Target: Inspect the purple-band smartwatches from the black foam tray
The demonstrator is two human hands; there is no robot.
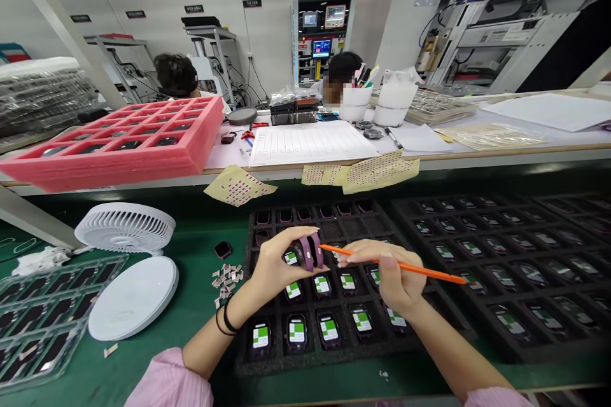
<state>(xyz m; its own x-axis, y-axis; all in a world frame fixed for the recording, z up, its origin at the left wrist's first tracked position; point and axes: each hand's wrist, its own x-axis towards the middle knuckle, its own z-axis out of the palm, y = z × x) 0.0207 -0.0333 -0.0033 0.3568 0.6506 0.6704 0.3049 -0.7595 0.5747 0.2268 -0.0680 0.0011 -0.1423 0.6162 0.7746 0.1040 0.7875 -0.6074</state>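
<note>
Two purple casing parts (317,249) stand side by side in the left hand (282,255), a dark gap between them, held up above a black foam tray (277,365). The left grip pinches them from above and below with the fingertips. The right hand (397,267) has its grip closed on a slim orange stick (442,275), pinched between thumb and fingers; the stick's tip is right at the casing part nearer to it, though whether the two touch cannot be told. Beneath the hands, watch-like devices (296,329) sit in the tray's compartments, many with green-and-white screens lit, while those in the farthest row look dark. A second black tray (482,324) of similar devices lies just beside it, to the right. On the green surface (191,365), left of the tray, one loose dark-screened watch (223,250) lies near a scatter of small pale tabs (228,280). Farther left stands a white fan (126,229) with a round base (133,299), next to a clear tray (57,372) holding dark strips. Beyond, a raised shelf (229,156) carries a pink foam tray (205,146) and a printed sheet (310,143).
</note>
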